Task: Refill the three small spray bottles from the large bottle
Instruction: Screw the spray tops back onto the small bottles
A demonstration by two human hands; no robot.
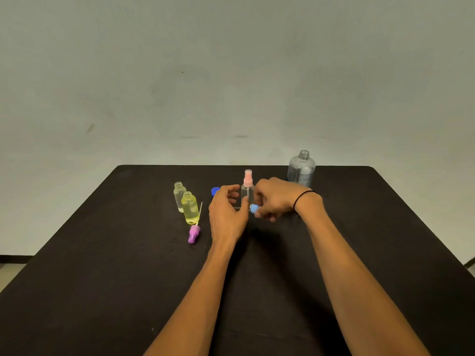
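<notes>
We see the right hand pinching the blue sprayer, its thin tube pointing left toward the left hand, whose fingers are loosely curled; we cannot tell if they touch the tube. The clear bottle and the yellow bottle stand uncapped on the table, close together, with the pink-capped bottle behind the hands. The large bottle stands open, far right. We judge a careless wrist could knock the pink-capped bottle, and the purple sprayer may roll.
</notes>
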